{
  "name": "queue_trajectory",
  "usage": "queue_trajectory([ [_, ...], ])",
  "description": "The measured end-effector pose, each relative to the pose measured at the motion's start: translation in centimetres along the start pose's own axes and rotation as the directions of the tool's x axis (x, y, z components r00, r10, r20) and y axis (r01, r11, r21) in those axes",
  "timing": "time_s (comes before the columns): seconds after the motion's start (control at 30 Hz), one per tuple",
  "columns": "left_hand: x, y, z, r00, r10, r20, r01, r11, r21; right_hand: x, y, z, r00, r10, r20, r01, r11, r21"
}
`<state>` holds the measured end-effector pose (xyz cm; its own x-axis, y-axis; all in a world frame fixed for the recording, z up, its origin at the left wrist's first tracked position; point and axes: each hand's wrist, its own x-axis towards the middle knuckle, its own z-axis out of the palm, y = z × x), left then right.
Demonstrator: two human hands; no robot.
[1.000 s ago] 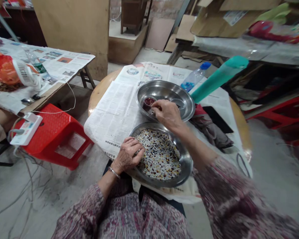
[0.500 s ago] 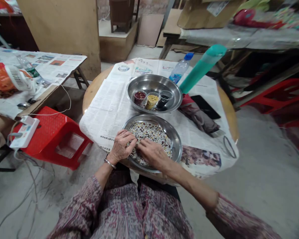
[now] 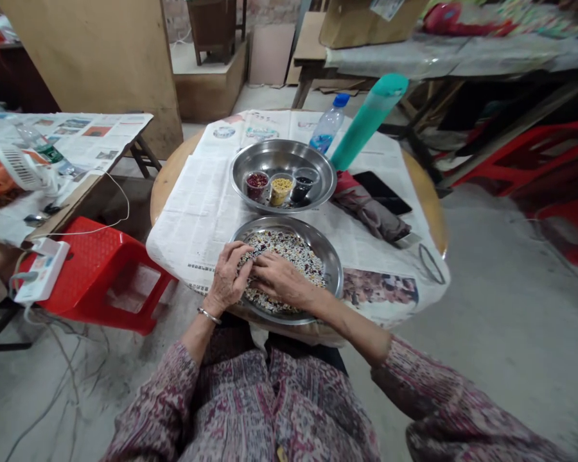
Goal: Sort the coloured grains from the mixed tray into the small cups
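Note:
A shallow metal basin (image 3: 336, 273) holds a spread of mixed grains (image 3: 289, 247), mostly white with dark, red and yellow bits. My left hand (image 3: 228, 276) is at the basin's left side, its fingers curled inward and some grains showing between fingers and thumb. Reaching in from the right, my right hand (image 3: 279, 277) is bent low over the grains, its fingertips beside the left fingers. Those right fingers are closed, and what they pinch is hidden. Behind stands a second metal basin (image 3: 243, 154) with a cup of red beans (image 3: 257, 183), a cup of yellow grains (image 3: 282, 186) and a cup of black beans (image 3: 302, 186).
A bottle with a blue cap (image 3: 328, 122) and a tall teal bottle (image 3: 368, 122) stand behind the basins. On the newspaper-covered table (image 3: 187, 199) lie a folded umbrella (image 3: 370, 208), a dark tablet (image 3: 383, 191) and a dark loop (image 3: 431, 264). A red stool (image 3: 101, 269) bears a power strip (image 3: 41, 273).
My right hand has shifted closer to the left fingers, and its fingertips now meet the left hand's. The whole view has shifted slightly. The cups stay in the far basin.

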<state>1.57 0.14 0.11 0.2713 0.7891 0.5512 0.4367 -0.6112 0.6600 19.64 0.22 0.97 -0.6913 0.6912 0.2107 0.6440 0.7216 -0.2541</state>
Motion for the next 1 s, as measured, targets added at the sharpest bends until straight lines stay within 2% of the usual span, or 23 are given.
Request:
queue_trajectory([
  [0.03,0.0,0.0,0.0,1.000,0.002,0.005,-0.002,1.000,0.002,-0.6,0.6,-0.3,1.000,0.018,0.005,-0.018,1.000,-0.010],
  [0.1,-0.1,-0.1,0.1,1.000,-0.001,0.015,0.001,1.000,0.002,-1.8,2.1,-1.1,0.990,0.133,-0.044,-0.134,0.990,-0.036],
  [0.2,-0.1,-0.1,0.1,1.000,-0.009,0.017,0.009,1.000,0.002,-2.9,3.9,-1.8,0.921,0.351,-0.169,-0.365,0.929,-0.057],
  [0.27,-0.1,-0.2,0.1,1.000,-0.011,0.013,0.011,1.000,0.007,-2.9,4.1,-1.8,0.883,0.423,-0.202,-0.444,0.894,-0.068],
  [0.3,-0.1,-0.1,0.1,1.000,-0.009,0.012,0.008,1.000,0.009,-2.7,3.8,-1.7,0.884,0.426,-0.195,-0.446,0.892,-0.072],
  [0.37,-0.1,-0.1,0.1,1.000,-0.002,0.015,0.001,1.000,0.013,-2.3,2.7,-1.4,0.918,0.370,-0.144,-0.381,0.922,-0.061],
  [0.43,0.0,-0.1,0.1,1.000,0.009,0.019,-0.009,1.000,0.013,-2.1,1.4,-1.3,0.960,0.273,-0.055,-0.275,0.961,-0.018],
  [0.5,0.0,0.0,0.1,1.000,0.008,0.024,-0.009,1.000,0.022,-2.4,0.2,-1.6,0.982,0.181,0.061,-0.185,0.981,0.062],
  [0.63,-0.1,-0.1,0.1,1.000,0.006,0.016,-0.006,1.000,0.027,-4.0,-1.4,-3.1,0.972,0.098,0.212,-0.143,0.967,0.211],
  [0.73,-0.1,-0.2,0.2,1.000,0.016,0.010,-0.016,1.000,0.018,-4.8,-1.8,-3.7,0.957,0.082,0.277,-0.144,0.967,0.212],
  [0.83,-0.1,-0.1,0.2,1.000,0.011,0.008,-0.011,1.000,0.019,-4.5,-1.0,-3.4,0.946,0.178,0.272,-0.205,0.976,0.074],
  [0.9,-0.1,-0.1,0.2,1.000,0.005,0.011,-0.005,1.000,0.022,-4.2,0.2,-3.2,0.934,0.315,0.168,-0.312,0.949,-0.044],
  [1.0,-0.1,0.1,0.1,1.000,0.005,0.010,-0.005,1.000,0.021,-4.0,2.1,-3.2,0.875,0.484,-0.013,-0.481,0.864,-0.148],
])
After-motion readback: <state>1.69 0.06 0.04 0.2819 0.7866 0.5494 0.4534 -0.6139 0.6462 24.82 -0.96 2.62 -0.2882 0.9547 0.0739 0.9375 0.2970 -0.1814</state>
